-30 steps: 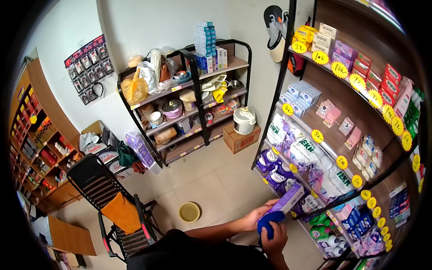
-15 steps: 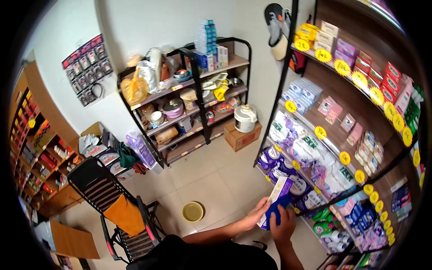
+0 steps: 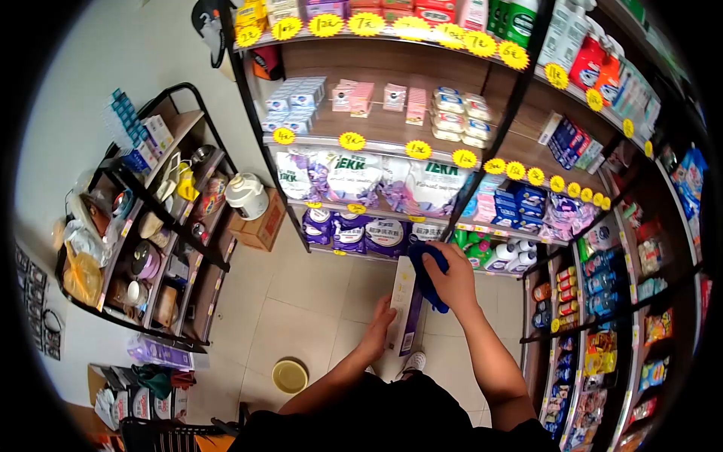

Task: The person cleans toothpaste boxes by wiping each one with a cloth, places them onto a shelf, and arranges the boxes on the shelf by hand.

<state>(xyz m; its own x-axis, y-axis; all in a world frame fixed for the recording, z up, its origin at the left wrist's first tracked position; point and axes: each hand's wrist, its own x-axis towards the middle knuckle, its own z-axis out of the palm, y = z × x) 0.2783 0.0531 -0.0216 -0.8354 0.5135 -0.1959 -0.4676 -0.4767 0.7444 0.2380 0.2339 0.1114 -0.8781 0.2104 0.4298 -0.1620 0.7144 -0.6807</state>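
My left hand (image 3: 379,325) grips the lower left side of a long, narrow white and purple box (image 3: 403,313). The box is tilted, its pale broad face turned up toward me. In my right hand (image 3: 452,277) is a bunched blue cloth (image 3: 428,285), pressed against the upper right edge of the box. Part of that edge is hidden behind the cloth. Just beyond the box, purple packs (image 3: 385,235) line the bottom level of the shelf in front of me.
A shelving unit (image 3: 376,137) with price tags stands ahead, holding soap, tissues and detergent. More stocked shelves (image 3: 595,339) run along the right. On the left are a cluttered rack (image 3: 162,211), a rice cooker (image 3: 246,196) on a carton (image 3: 260,226), and a yellowish bowl (image 3: 290,375) on the floor.
My view has swung right, bringing the stocked shelves to the centre. The cloth has shifted from across the box's face to its upper right edge. Both hands keep their hold.
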